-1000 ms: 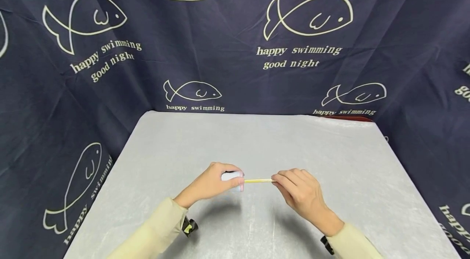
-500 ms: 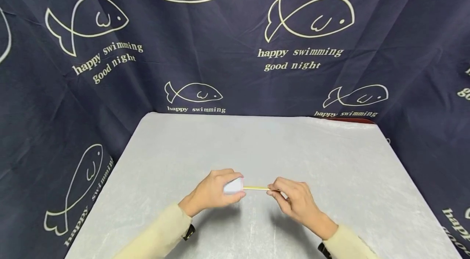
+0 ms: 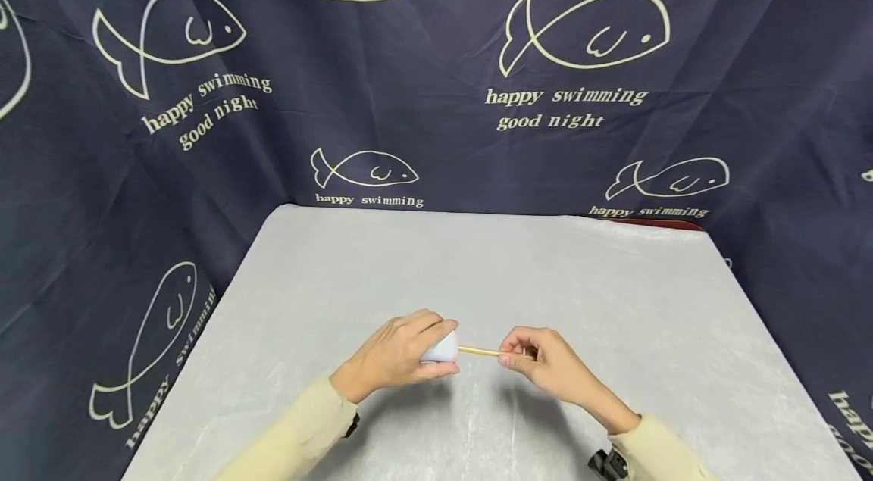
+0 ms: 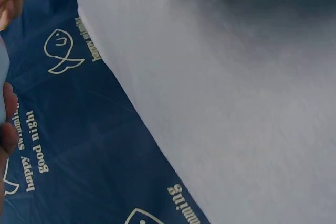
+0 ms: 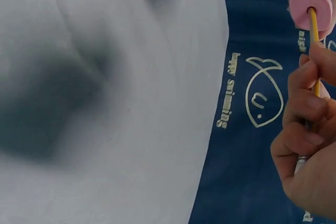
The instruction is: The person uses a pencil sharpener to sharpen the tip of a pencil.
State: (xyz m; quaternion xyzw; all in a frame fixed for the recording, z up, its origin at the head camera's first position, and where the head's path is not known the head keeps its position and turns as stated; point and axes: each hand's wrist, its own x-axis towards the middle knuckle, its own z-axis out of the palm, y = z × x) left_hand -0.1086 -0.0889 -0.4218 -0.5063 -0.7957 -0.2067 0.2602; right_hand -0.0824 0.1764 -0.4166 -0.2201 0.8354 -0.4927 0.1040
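Note:
My left hand (image 3: pixel 392 358) grips a light blue pencil sharpener (image 3: pixel 443 348) above the table. Its pink end (image 5: pixel 299 10) faces right and has a round hole. A yellow pencil (image 3: pixel 480 351) sits with one end in that hole and lies nearly level between the hands. My right hand (image 3: pixel 549 366) pinches the pencil a short way from the sharpener, thumb against the fingers, the rest curled around the shaft in the right wrist view. The pencil's tip is hidden inside the sharpener. At the left wrist view's edge only a strip of the sharpener (image 4: pixel 3 77) shows.
A pale grey cloth covers the table (image 3: pixel 436 269). Dark blue curtains (image 3: pixel 436 87) with fish drawings and lettering hang behind it and at both sides. A red edge (image 3: pixel 655 223) shows at the back right. Dark wrist devices (image 3: pixel 607 464) sit by the sleeves.
Both hands have come slightly lower and nearer. My right hand has rolled, its fingers shifting from over the pencil to a thumb-side pinch. The sharpener has tilted a little in my left hand.

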